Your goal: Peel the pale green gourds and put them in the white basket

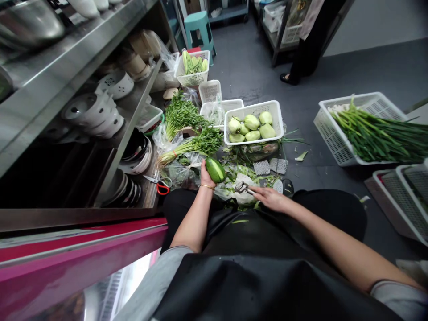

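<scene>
My left hand [207, 175] is closed around a dark green, oval vegetable [216, 170], perhaps a papaya or squash, with a paler peeled strip along it. In my right hand [270, 198] is a metal peeler [243, 187], its head pointing left, a short way from the vegetable. Below both hands, green peelings [239, 171] lie scattered over the floor and plastic bags. Just beyond, a white basket [280, 117] holds several pale green, peeled vegetables [252, 121].
Bunches of leafy greens [182, 113] lie ahead on the left. Red-handled scissors [162, 189] rest by the metal shelf [133, 120] stacked with bowls. On the right is a basket of long green stalks [377, 129]. A person in dark trousers [306, 58] stands farther off, near a teal stool [199, 31].
</scene>
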### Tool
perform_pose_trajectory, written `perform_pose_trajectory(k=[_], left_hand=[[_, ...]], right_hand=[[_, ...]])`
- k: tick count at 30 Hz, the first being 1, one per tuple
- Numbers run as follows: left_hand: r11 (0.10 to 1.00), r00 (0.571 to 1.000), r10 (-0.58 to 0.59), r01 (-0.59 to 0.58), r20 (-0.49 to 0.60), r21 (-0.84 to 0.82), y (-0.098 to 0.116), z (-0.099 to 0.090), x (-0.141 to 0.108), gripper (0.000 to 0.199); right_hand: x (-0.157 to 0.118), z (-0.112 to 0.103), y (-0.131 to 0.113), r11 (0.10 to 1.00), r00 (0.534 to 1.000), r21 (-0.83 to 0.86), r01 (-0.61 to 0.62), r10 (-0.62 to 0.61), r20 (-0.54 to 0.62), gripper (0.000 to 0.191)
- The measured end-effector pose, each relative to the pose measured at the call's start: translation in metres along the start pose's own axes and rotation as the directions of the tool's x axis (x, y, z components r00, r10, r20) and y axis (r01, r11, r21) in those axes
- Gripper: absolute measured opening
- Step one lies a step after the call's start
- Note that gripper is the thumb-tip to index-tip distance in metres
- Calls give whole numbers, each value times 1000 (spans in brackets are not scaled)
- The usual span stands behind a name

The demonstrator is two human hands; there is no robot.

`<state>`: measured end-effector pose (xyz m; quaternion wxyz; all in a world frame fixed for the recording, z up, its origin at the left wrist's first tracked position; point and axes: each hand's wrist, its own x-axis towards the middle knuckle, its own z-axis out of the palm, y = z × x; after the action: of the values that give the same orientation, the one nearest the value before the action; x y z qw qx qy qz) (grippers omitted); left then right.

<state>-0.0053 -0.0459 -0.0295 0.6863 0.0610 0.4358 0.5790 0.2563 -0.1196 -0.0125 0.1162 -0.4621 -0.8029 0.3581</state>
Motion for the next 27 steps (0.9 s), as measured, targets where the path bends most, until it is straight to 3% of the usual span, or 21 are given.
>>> perform_pose_trajectory(k=[3,6,9,12,15,18,22,24,27], left_hand=[[993,997,-30,23,67,112,-6,4,-5,53],[987,990,10,-32,137,158,-13,9,-8,52],[985,990,100,-112,98,130,-15,7,-2,51],[987,990,132,-127,-48,94,-10,1,7,46],[995,994,101,-101,-31,11,-4,-3,12,49],[1000,992,9,-7,124,-14,-4,-3,7,58],[994,969,-93,78,229,73,-11,-2,-2,63],[994,976,-58,36,211,107,-12,-2,-2,60],[993,996,65,-71,56,97,-8,-3,4,53]], right_hand=[[43,-33,-21,997,995,-15,81,-81,-64,43],[78,-37,-50,993,979,2,115,-113,-171,43],[67,-7,-60,998,979,30,58,-51,-197,47],[17,27,-43,1000,994,20,23,-21,-103,46],[-16,29,-20,1000,1000,-15,-18,18,-14,41],[4,-4,-16,999,999,-34,-15,13,-35,42],[74,-43,-44,998,993,1,55,-55,-100,42],[89,-37,-58,998,990,35,57,-52,-133,44],[65,-1,-61,992,987,116,41,-22,-158,46]])
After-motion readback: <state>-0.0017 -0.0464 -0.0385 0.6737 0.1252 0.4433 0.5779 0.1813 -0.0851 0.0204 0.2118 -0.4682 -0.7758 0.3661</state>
